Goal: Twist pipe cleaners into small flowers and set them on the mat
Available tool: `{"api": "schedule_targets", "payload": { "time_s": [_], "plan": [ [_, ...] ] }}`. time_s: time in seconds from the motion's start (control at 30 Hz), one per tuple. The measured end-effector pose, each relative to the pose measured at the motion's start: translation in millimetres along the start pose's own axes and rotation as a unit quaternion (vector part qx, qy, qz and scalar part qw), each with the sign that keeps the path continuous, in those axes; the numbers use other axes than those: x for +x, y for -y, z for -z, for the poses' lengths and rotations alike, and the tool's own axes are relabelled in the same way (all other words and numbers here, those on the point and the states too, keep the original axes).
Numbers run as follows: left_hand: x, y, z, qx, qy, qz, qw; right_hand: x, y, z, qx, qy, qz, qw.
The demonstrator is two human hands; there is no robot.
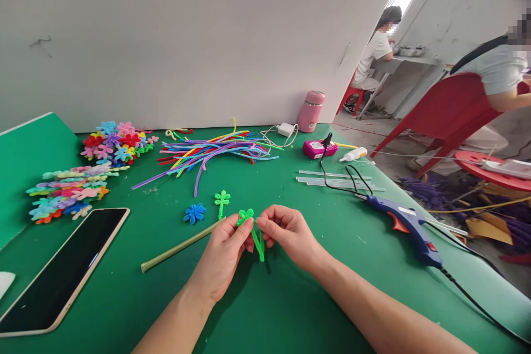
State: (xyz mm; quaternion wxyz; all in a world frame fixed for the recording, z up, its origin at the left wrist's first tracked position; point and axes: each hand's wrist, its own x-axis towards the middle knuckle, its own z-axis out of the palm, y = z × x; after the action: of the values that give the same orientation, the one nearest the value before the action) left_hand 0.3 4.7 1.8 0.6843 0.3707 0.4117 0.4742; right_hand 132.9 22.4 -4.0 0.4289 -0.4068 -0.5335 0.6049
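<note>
Both hands meet over the green table (290, 298) near its front. My left hand (226, 254) pinches a bright green pipe-cleaner piece (254, 232) with small loops at its top and a stem hanging down. My right hand (286, 232) pinches the same piece from the right, fingers curled. A thin olive stick (178, 248) lies on the table and runs under my left hand. Just beyond lie a finished green pipe-cleaner flower (222, 200) and a blue one (194, 213).
A blue glue gun (409, 227) with black cord lies to the right, clear glue sticks (332, 178) behind it. Loose coloured pipe cleaners (215, 152), piles of finished flowers (83, 174), a phone (62, 268), a pink flask (310, 110) and a white board behind. Two people sit at the far right.
</note>
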Motion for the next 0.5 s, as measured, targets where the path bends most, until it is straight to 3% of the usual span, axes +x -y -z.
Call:
{"api": "schedule_targets", "payload": {
  "time_s": [0.33,0.5],
  "plan": [
    [0,7,-1.9,-0.02,-0.024,-0.003,0.999,3,2,3,0.017,-0.058,0.026,0.998],
    [-2,3,0.8,-0.01,-0.045,-0.004,0.999,2,9,8,-0.058,0.029,0.02,0.998]
  ]
}}
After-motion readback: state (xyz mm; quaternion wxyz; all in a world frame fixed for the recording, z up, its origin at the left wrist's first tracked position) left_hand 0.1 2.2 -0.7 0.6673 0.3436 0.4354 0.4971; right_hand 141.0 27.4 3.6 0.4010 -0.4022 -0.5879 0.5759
